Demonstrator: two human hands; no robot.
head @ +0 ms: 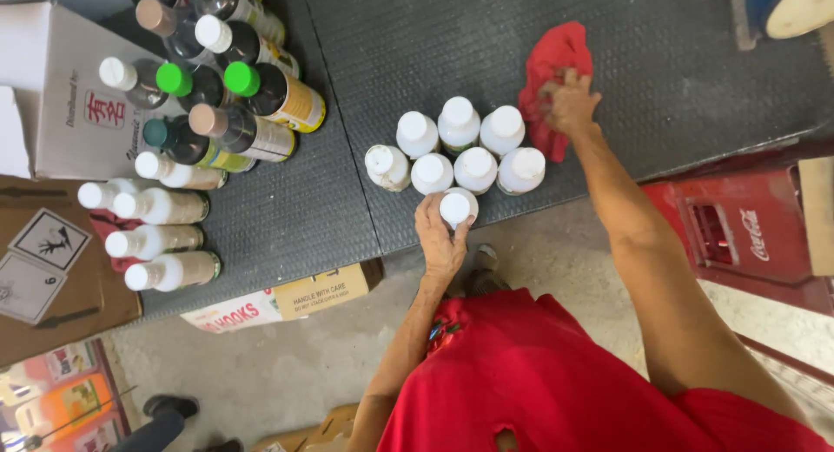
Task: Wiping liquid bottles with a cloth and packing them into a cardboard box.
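While the left hand [441,237] wraps its fingers around a small white-capped bottle [457,207] at the near edge of the dark textured table [417,52], that bottle stands upright at the front of a tight cluster of seven more white bottles [458,148], touching or just beside the two closest to it. Beyond the cluster, to its right, the right hand [571,103] presses down with curled fingers on a crumpled red cloth [551,70], gripping a fold of it against the tabletop. Well apart to the left stands a larger group of dark bottles [228,79] with white, green and tan caps, and nearer the edge several pale bottles [161,235]. A white cardboard box [61,96] sits at the far left, a red crate [738,230] stands under the table on the right, and a red garment [539,382] covers the person's front.
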